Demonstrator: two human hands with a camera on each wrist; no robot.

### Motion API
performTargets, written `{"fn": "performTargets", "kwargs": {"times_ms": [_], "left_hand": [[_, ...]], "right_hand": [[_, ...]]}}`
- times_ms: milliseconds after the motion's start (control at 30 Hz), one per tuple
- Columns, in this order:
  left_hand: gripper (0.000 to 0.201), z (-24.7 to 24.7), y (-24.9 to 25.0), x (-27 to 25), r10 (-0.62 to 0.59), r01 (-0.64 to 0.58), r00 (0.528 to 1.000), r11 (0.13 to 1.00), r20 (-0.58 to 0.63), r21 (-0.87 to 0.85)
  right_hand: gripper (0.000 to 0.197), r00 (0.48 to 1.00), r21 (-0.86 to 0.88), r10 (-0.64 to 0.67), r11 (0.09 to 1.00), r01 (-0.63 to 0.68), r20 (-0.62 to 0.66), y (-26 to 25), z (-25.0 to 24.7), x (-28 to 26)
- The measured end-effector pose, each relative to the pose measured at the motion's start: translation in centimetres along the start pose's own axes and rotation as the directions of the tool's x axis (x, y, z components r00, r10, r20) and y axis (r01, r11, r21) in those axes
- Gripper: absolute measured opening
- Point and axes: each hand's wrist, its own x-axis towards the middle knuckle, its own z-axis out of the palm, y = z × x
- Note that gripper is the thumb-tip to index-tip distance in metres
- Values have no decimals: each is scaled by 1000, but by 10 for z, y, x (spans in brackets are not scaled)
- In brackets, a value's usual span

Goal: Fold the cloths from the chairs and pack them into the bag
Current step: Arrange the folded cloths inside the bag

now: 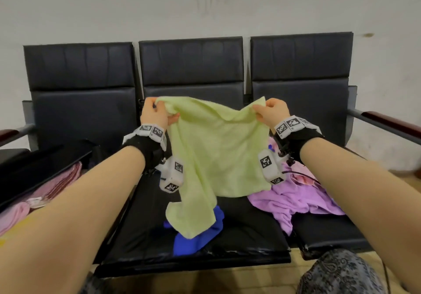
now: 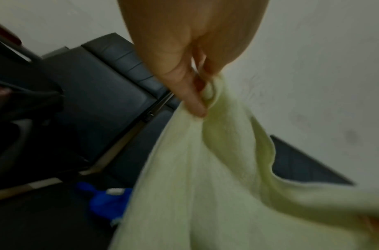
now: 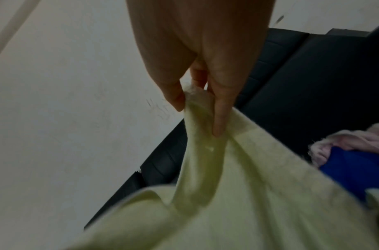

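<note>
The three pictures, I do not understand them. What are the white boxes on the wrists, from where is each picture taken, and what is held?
No machine here: a person works with bare hands. The white boxes on the wrist straps appear to be the wrist cameras. The big picture comes from a head camera; the other two look along each hand. The left hand and the right hand each pinch a top corner of a light green cloth, held up over a row of black chairs. A blue cloth and a purple cloth lie on the seats. At left, a black bag holds pink cloths.

The light green cloth point(image 1: 214, 147) hangs spread over the middle seat. A blue cloth point(image 1: 196, 232) lies crumpled near the seat's front edge. The black bag point(image 1: 41, 163), maybe open, holds pink cloths point(image 1: 54, 186).
</note>
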Motion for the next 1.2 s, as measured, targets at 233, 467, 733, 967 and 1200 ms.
{"fn": "performTargets", "kwargs": {"times_ms": [233, 467, 733, 967, 1200], "left_hand": [[45, -37, -123, -35, -399, 68, 905, 476, 146, 877], [25, -35, -188, -115, -287, -329, 761, 603, 582, 727], [37, 6, -203, -142, -308, -543, 603, 518, 736, 661], [51, 4, -213, -148, -316, -425, 718, 506, 620, 751], [58, 0, -222, -152, -404, -347, 661, 582, 633, 735]], "right_hand": [[34, 947, 20, 162, 984, -175, 277, 57, 53, -18], [30, 872, -103, 294, 955, -277, 391, 135, 112, -80], [15, 939, -510, 249, 855, -98, 238, 184, 122, -109], [17, 939, -169, 293, 950, -264, 179, 190, 119, -93], [25, 922, 21, 293, 951, -308, 252, 224, 119, -111]]}}
